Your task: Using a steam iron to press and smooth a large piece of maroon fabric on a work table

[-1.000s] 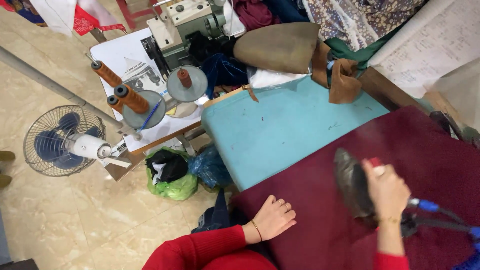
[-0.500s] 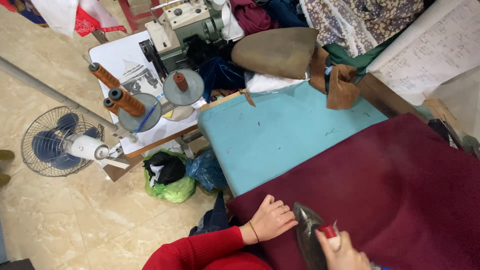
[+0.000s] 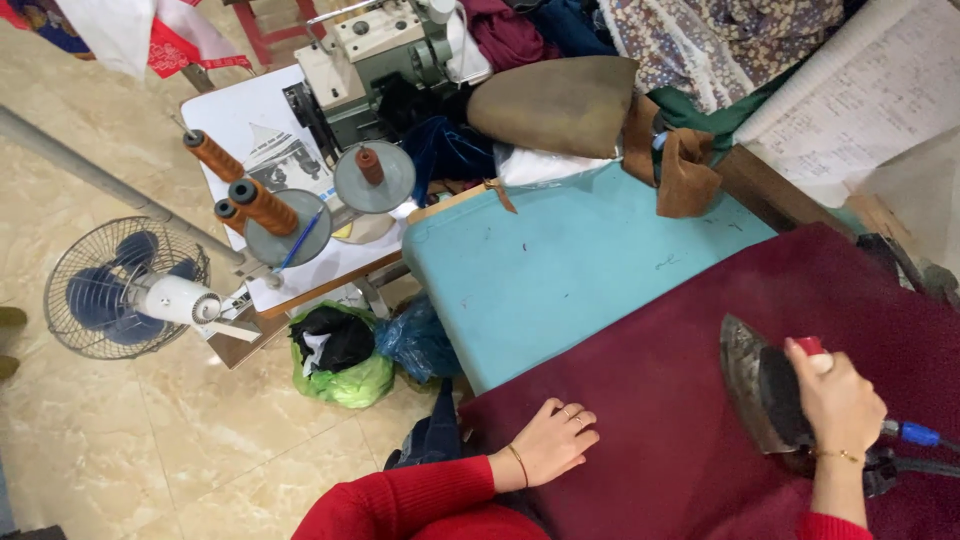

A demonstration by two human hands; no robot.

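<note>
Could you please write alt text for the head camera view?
A person's right hand holds an iron on dark red cloth while the left hand lies flat on its edge. Beyond are a blue ironing table, a sewing machine and a fan.

A table (image 3: 560, 280) padded in turquoise is covered on its near half by a dark red cloth (image 3: 700, 380). An iron (image 3: 765, 395) is set flat on the cloth. Brown fabric pieces (image 3: 685, 165) are laid at the far edge.
</note>
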